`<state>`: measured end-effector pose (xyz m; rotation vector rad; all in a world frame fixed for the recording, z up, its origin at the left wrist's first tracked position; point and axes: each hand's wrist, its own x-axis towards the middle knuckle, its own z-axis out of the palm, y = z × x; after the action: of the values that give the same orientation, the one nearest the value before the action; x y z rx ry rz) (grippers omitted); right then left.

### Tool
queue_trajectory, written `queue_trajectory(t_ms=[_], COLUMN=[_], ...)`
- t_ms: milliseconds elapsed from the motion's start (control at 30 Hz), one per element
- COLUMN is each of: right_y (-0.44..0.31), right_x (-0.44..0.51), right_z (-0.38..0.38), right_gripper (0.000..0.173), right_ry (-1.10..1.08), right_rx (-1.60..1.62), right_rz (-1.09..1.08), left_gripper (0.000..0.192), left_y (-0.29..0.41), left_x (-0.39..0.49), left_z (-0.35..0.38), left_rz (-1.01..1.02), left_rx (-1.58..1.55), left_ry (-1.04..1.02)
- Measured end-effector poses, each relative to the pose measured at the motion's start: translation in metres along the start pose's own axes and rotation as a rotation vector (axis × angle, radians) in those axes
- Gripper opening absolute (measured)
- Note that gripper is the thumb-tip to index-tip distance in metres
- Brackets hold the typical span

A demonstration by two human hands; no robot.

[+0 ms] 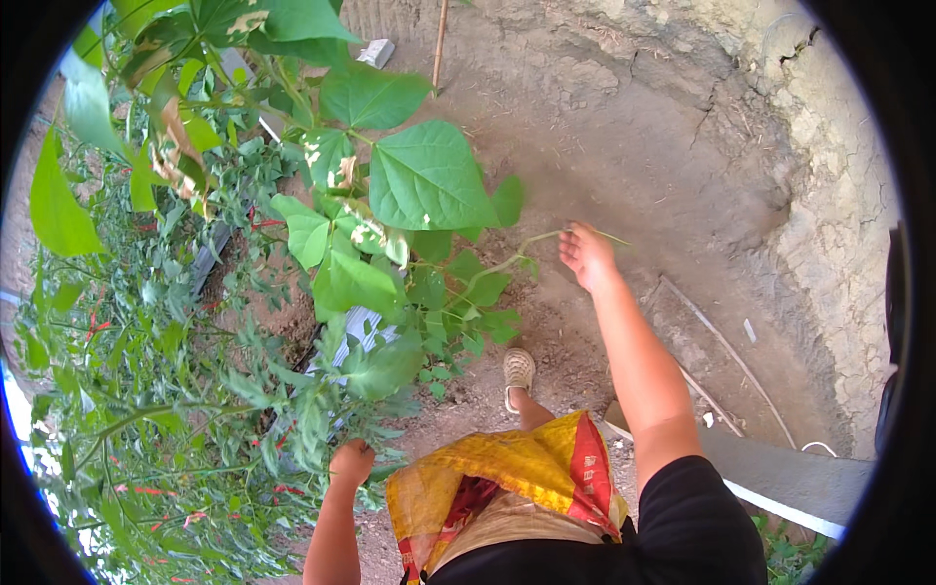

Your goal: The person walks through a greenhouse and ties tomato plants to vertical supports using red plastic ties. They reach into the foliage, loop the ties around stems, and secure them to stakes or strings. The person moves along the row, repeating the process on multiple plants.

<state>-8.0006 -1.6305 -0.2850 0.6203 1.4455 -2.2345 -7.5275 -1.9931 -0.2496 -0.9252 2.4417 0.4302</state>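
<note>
My right hand reaches forward over bare soil, its fingers closed around a thin green vine stem. The stem's tip pokes out to the right of the fingers, and its other end runs back into a broad-leaved, bean-like plant. Some of that plant's leaves have pale, dried patches. My left hand is low down, curled beside the feathery tomato-like foliage; whether it grips a stem is hidden. At my waist hangs a yellow and red woven plastic bag, its mouth gaping.
Dense plants tied with red strips fill the left. A cracked earth wall curves along the right. Thin poles lie on the ground near a grey concrete ledge. My shoe stands on the dirt path.
</note>
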Motion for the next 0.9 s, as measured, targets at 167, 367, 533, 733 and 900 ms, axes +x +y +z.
queue_trajectory(t_ms=[167, 367, 533, 733, 900], right_y=[-0.009, -0.006, -0.037, -0.073, -0.094], right_x=[0.04, 0.088, 0.117, 0.15, 0.16], right_z=[-0.073, -0.085, -0.001, 0.116, 0.227], right_gripper=[0.018, 0.014, 0.012, 0.013, 0.015], right_ry=[0.159, 0.277, 0.136, -0.142, -0.312], right_rx=[-0.008, 0.055, -0.136, -0.498, -0.676], right_rz=[0.07, 0.141, 0.056, -0.049, -0.196], left_gripper=[0.024, 0.044, 0.032, 0.018, 0.008], left_y=[0.043, 0.1, 0.123, 0.17, 0.135], left_x=[0.008, 0.025, 0.051, 0.069, 0.125], left_z=[-0.018, -0.05, -0.074, -0.11, -0.094], left_rz=[0.016, 0.279, 0.432, 0.572, 0.347], left_rx=[-0.025, 0.039, -0.162, -0.518, -1.739], left_ry=[0.023, 0.292, 0.266, 0.31, 0.38])
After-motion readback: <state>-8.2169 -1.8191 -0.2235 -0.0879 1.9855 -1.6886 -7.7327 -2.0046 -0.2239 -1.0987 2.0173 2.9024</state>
